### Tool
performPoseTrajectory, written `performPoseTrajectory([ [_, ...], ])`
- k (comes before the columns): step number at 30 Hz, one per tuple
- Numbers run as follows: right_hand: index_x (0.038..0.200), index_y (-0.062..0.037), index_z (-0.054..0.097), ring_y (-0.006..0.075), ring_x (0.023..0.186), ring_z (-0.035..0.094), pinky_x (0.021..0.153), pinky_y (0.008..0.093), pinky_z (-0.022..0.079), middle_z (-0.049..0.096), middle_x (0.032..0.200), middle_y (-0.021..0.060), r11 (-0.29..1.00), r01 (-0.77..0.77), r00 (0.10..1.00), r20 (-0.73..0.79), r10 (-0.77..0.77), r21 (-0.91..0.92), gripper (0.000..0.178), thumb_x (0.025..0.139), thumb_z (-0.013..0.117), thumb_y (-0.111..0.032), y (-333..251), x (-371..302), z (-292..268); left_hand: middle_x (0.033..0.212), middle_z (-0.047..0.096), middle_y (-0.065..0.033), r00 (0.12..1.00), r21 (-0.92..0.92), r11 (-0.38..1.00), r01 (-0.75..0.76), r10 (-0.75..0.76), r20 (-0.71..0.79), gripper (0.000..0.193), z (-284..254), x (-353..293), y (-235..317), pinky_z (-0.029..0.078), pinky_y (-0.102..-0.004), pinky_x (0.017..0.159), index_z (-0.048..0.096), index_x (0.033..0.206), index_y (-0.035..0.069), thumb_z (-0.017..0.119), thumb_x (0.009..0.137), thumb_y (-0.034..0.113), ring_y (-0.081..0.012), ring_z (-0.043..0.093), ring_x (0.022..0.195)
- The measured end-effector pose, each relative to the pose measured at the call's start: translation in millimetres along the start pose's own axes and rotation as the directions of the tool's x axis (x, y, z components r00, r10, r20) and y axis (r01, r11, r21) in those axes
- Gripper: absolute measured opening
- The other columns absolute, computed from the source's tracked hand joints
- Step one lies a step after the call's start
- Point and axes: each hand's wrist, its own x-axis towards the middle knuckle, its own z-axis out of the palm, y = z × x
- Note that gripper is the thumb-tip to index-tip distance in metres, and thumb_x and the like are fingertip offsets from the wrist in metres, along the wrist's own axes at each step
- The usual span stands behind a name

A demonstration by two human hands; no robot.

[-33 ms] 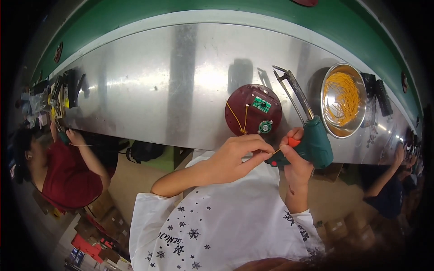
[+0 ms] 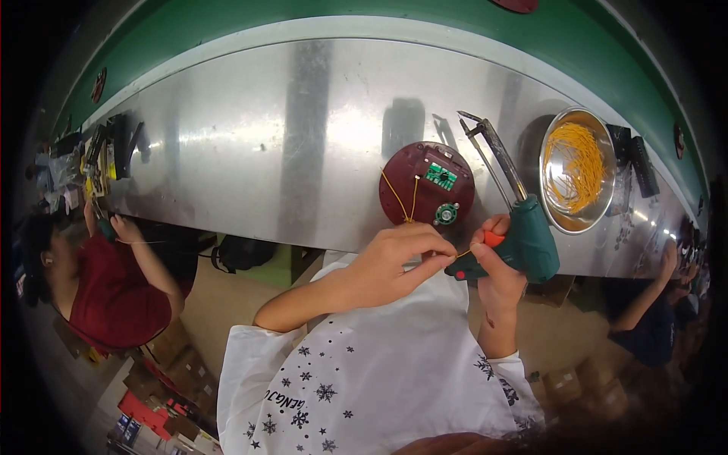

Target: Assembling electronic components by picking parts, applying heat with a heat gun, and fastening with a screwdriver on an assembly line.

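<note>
My right hand is closed round the grip of a green soldering gun, a finger at its orange trigger. The gun's long metal tip points away from me, over the bench. My left hand pinches a thin yellow wire, which stretches across to my right thumb; whether the right fingers also grip it is hard to see. Just beyond my left hand lies a round dark-red housing, bearing a green circuit board, a small round green-rimmed part and yellow wires.
Right of the gun stands a metal bowl holding many yellow wires. Dark parts lie beyond it. The steel bench borders a green belt. A co-worker in dark red works at left; another person's arm shows at right.
</note>
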Motion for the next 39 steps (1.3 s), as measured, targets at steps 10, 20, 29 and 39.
performPoseTrajectory([
  [10, 0.107, -0.0033, 0.052, 0.0166, 0.088, 0.059, 0.081, 0.0308, 0.05, 0.052, 0.104, 0.009, 0.993, -0.006, 0.999, -0.036, 0.002, -0.118, 0.041, 0.072, 0.065, 0.015, -0.9, 0.1, -5.3, 0.082, 0.067, -0.0101, 0.897, 0.393, 0.918, 0.043, 0.138, -0.421, 0.015, -3.2, 12.0, -20.3, 0.046, -0.0253, 0.052, 0.067, 0.101, -0.002, 0.067, 0.086, 0.0, -0.0142, 0.06, 0.061],
  [20, 0.11, 0.0006, 0.055, 0.0157, 0.087, 0.061, 0.081, 0.03, 0.051, 0.057, 0.106, 0.0104, 0.979, -0.001, 0.999, 0.043, 0.01, -0.204, 0.042, 0.073, 0.067, 0.016, 7.0, 5.0, 4.3, 0.078, 0.065, -0.0117, 0.972, 0.299, 0.954, -0.032, 0.099, -0.214, 0.016, -0.4, 1.9, -7.3, 0.047, -0.0307, 0.053, 0.067, 0.098, -0.002, 0.067, 0.082, -0.004, -0.0233, 0.061, 0.061],
  [29, 0.108, 0.0025, 0.059, 0.0147, 0.088, 0.061, 0.079, 0.0282, 0.051, 0.062, 0.097, 0.0101, 0.961, 0.088, 0.994, 0.082, -0.069, -0.262, 0.033, 0.078, 0.07, 0.011, 5.8, 7.7, 12.3, 0.083, 0.064, -0.0111, 0.969, 0.347, 0.922, -0.17, 0.22, -0.11, 0.016, -2.7, -4.4, -11.8, 0.049, -0.0316, 0.057, 0.068, 0.097, -0.002, 0.068, 0.081, -0.002, -0.0246, 0.062, 0.066],
  [39, 0.106, 0.0015, 0.059, 0.0165, 0.093, 0.061, 0.083, 0.0302, 0.05, 0.063, 0.097, 0.0104, 0.961, 0.078, 0.995, 0.086, -0.057, -0.265, 0.031, 0.078, 0.068, 0.012, 7.6, 8.2, 11.0, 0.078, 0.066, -0.0108, 0.988, 0.081, 0.992, 0.1, -0.089, -0.127, 0.013, 9.5, -4.1, -5.3, 0.048, -0.029, 0.053, 0.066, 0.095, -0.003, 0.068, 0.082, -0.003, -0.021, 0.063, 0.061],
])
